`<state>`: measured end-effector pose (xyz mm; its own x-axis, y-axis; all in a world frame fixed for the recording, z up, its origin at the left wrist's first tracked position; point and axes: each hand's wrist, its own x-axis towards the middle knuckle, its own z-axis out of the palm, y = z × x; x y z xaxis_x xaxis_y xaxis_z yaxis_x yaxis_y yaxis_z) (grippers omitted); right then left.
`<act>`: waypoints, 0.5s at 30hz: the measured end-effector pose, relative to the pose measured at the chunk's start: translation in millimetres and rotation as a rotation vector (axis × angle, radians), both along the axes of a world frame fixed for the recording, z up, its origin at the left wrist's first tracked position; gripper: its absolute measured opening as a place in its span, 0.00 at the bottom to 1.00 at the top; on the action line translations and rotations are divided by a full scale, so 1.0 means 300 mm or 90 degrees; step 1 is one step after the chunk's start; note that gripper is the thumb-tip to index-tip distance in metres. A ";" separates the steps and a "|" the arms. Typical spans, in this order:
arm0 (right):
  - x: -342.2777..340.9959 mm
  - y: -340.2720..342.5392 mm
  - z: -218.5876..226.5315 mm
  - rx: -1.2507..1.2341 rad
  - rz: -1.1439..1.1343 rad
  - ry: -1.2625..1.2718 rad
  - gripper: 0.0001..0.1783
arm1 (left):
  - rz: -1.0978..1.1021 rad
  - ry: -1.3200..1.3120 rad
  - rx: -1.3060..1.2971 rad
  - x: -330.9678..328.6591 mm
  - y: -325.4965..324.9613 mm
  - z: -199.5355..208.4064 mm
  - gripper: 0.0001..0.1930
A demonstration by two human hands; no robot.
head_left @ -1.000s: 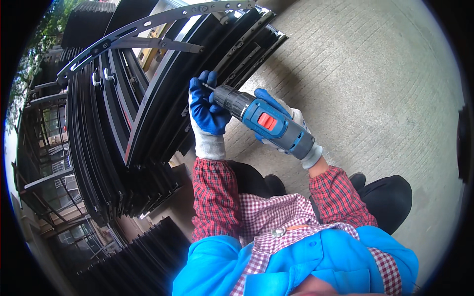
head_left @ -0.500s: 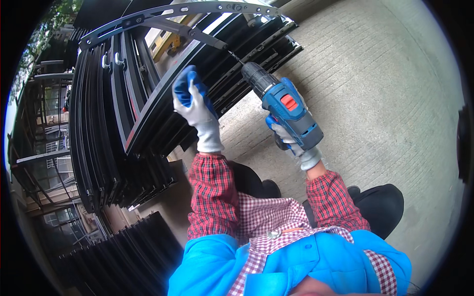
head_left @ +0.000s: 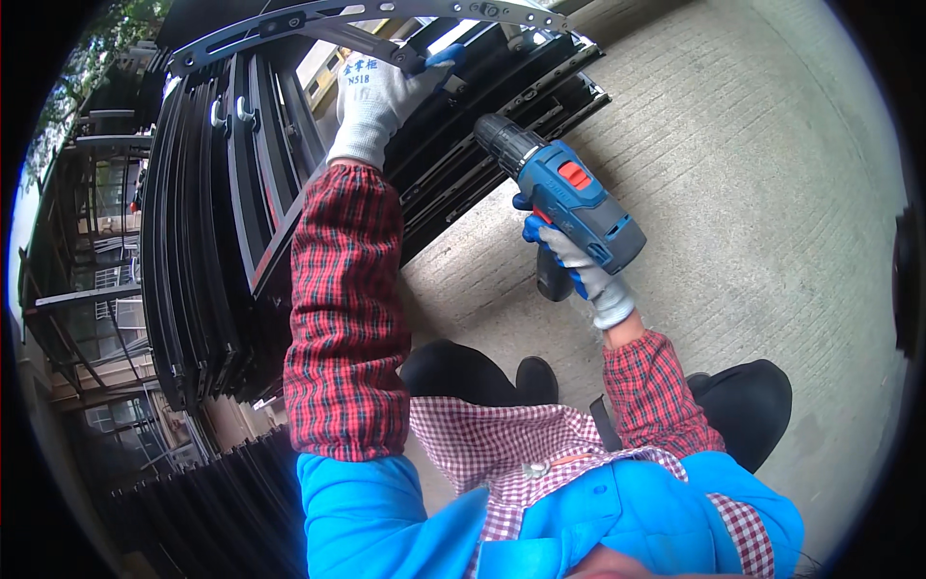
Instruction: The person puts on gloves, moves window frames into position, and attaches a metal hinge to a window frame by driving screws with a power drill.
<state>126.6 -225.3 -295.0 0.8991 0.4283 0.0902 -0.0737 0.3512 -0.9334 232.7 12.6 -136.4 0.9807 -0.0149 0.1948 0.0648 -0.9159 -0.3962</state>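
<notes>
flanking the drill (head_left: 569, 193): stacked black frames (head_left: 185, 251)

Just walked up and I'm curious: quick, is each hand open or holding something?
Left hand: at the end of the metal strut; whether it grips cannot be told.
Right hand: closed, holding the blue drill.

Held upper side up in the right hand (head_left: 571, 256): blue-and-grey cordless drill (head_left: 569, 198), red switch (head_left: 575, 175) on top, black chuck (head_left: 506, 143) angled forward and left, apart from the linkage (head_left: 280, 23). Grey metal, this last, long and slotted, shorter strut (head_left: 355, 39) branching off, strut's end close against the left hand (head_left: 381, 92).
</notes>
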 end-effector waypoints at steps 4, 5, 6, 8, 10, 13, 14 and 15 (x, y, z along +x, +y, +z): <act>-0.001 0.016 -0.004 -0.027 -0.023 -0.059 0.15 | 0.030 0.009 -0.061 0.002 -0.009 0.002 0.26; -0.004 0.018 0.005 0.001 -0.021 -0.037 0.15 | 0.037 0.021 -0.095 0.002 -0.012 0.008 0.26; -0.006 0.019 0.013 0.028 -0.019 -0.015 0.15 | 0.045 0.033 -0.129 0.002 -0.015 0.014 0.25; -0.010 0.018 0.021 0.055 -0.016 0.006 0.15 | 0.052 0.044 -0.165 -0.001 -0.019 0.024 0.25; -0.014 0.014 0.023 0.127 0.023 0.142 0.15 | 0.063 0.050 -0.185 -0.006 -0.023 0.030 0.25; -0.020 0.012 0.020 0.197 0.061 0.279 0.15 | 0.079 0.058 -0.215 -0.011 -0.030 0.039 0.25; -0.024 0.016 0.014 0.178 0.050 0.243 0.15 | 0.084 0.061 -0.225 -0.012 -0.033 0.042 0.25; -0.027 0.020 0.006 0.159 0.038 0.208 0.15 | 0.088 0.064 -0.235 -0.011 -0.035 0.043 0.25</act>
<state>118.4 -219.2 -293.2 0.8716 0.4823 -0.0880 -0.3793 0.5496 -0.7444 229.3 2.1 -123.4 0.9830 0.1718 0.0653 0.1754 -0.9831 -0.0525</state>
